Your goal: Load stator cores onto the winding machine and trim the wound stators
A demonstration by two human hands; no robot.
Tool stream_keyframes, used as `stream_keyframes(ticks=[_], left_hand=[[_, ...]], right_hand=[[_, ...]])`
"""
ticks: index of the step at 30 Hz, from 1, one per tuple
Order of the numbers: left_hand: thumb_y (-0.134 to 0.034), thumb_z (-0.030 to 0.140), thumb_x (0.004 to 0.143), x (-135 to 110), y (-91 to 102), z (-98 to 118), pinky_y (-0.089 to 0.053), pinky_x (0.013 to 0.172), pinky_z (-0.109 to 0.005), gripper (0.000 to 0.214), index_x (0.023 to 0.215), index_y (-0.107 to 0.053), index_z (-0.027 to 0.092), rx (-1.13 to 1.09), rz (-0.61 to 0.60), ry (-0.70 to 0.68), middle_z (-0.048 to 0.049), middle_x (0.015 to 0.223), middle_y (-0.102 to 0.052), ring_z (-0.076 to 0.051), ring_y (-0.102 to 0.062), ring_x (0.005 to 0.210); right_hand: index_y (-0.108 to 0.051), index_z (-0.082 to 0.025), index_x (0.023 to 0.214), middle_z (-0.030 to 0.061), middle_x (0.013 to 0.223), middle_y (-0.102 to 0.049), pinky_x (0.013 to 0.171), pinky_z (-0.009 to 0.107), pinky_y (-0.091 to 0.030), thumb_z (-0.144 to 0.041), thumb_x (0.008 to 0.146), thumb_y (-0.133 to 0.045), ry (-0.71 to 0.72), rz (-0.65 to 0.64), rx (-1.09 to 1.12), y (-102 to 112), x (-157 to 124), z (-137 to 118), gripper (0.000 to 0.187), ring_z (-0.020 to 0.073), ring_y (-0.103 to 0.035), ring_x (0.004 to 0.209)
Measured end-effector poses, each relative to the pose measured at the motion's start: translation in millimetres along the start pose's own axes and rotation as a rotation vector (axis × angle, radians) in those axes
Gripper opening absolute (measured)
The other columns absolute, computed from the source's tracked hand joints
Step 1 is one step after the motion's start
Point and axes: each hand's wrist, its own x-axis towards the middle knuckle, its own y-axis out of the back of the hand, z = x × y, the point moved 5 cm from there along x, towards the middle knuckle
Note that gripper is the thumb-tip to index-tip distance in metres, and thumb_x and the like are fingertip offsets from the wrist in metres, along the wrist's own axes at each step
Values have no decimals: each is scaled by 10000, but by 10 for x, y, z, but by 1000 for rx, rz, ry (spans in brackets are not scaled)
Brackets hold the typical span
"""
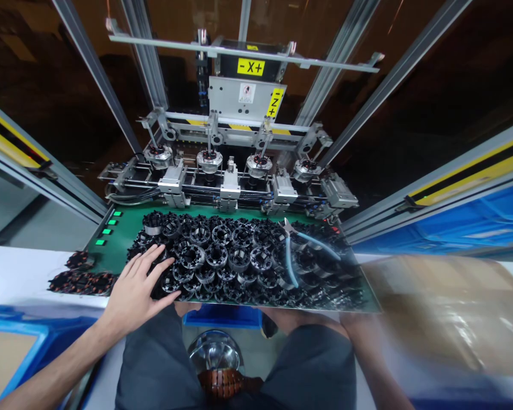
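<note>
Left hand (139,287): I have it palm down, fingers spread wide, over the left end of the rings; nothing is in its grip. Whether the fingertips press on the rings or clear them, I cannot tell.
Right hand: Out of sight; only my forearm (374,364) shows, below the near right corner of the tabletop. I cannot tell how far open the hand is or what it has hold of.
Rings (239,256): Black with grey metal, packed close on the green tabletop (130,225), from left of its middle toward the right edge and down to the near edge. Right end blurred.
Cutters (289,259): On top of the rings, right of middle; blue handles parted, tips toward the far edge.
Coppery parts (83,282): Clustered at the near left corner.
Buttons (106,232): Four, lit green, lined along the left edge.
Machine (229,188): Beyond the far edge; four round heads (209,162) in a row.
Box (444,307): Blurred, beyond the right edge.
</note>
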Motion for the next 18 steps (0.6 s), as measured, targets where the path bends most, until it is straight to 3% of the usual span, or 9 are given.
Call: stream_keyframes(ticks=[9,18], left_hand=[[-698,579,1017,-2,-2,-2,-423,1300,-633,603,1497,-616,222,17,7,-16,-218,1717,-531,-434,-482,1622],[-700,580,1021,-5,-9,-3,-422,1300,-630,610,1503,-604,219,27,7,-25,-221,1722,-523,-435,-475,1628]], right_hand=[[-681,-215,691,48,609,-600,790,368,-344,-116,907,-666,-32,13,69,85,-37,30,238,186,-446,639],[-812,-219,877,89,756,-726,845,375,-400,-110,985,-565,-50,35,83,60,-63,27,291,225,-588,739]])
